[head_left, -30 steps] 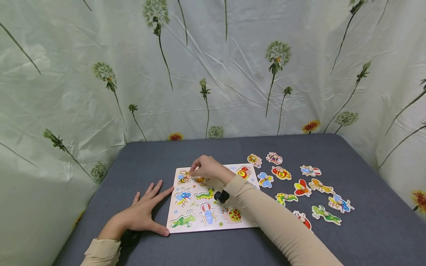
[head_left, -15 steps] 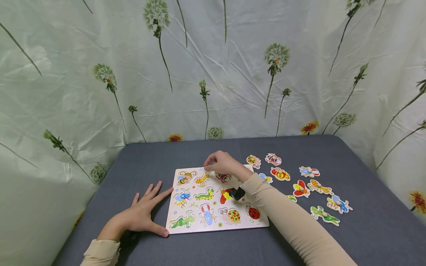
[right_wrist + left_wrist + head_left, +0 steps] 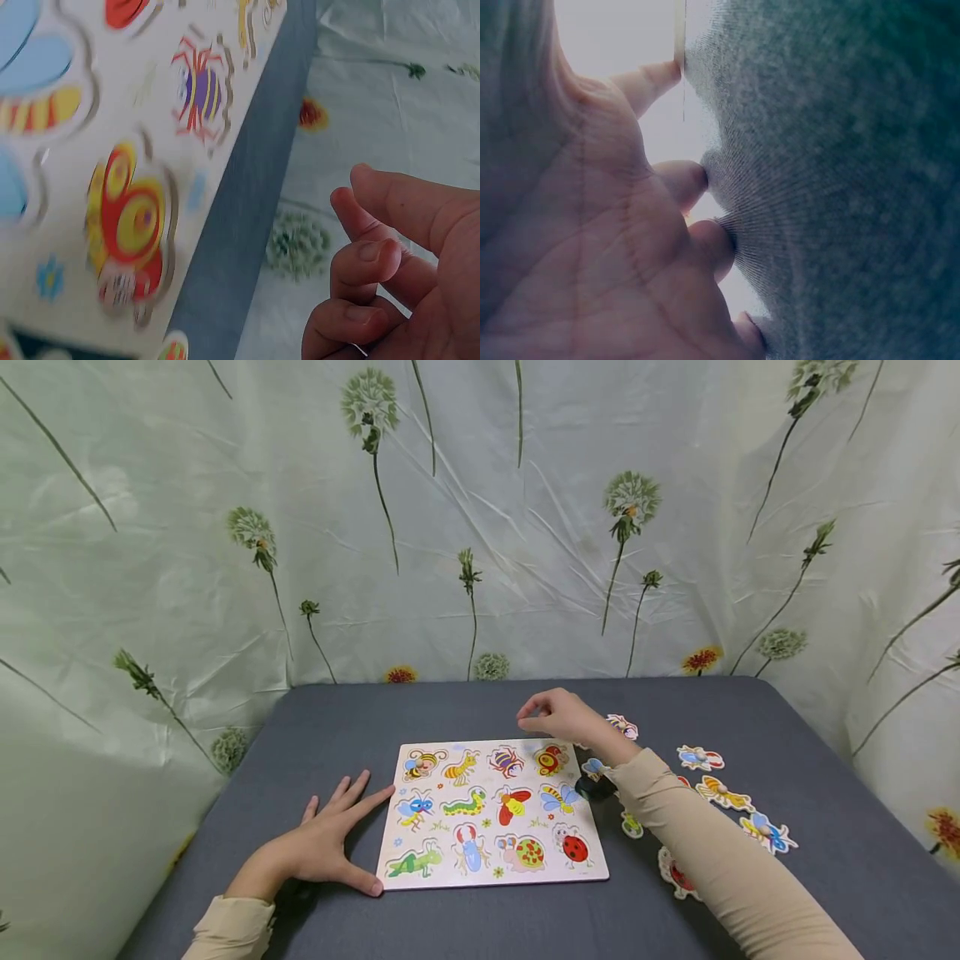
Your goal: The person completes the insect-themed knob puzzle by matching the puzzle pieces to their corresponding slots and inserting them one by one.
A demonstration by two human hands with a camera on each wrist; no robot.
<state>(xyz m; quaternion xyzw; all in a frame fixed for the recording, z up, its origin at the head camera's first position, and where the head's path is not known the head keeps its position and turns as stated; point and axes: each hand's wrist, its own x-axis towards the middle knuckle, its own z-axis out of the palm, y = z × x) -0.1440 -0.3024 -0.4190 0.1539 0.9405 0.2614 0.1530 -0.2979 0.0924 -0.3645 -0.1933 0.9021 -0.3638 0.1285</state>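
A pale puzzle board with printed insect pictures in shaped recesses lies on the dark table. My left hand rests at its left side, fingers spread. The thumb touches the lower left corner and the index fingertip meets the left edge; the left wrist view shows the palm and fingertips against the dark cloth. Above the board's far right corner hovers my right hand, with nothing between thumb and index finger. In the right wrist view this right hand has its other fingers loosely bent, beside the printed spider.
Several loose knobbed insect pieces lie right of the board, among them a ladybird, a blue-winged insect, an orange one and a beetle. My right sleeve covers part of them. A flower-printed curtain hangs behind the table.
My right hand has moved right along the board's far edge, from over the bee picture to the far right corner, uncovering the pictures. The left hand has stayed in place.
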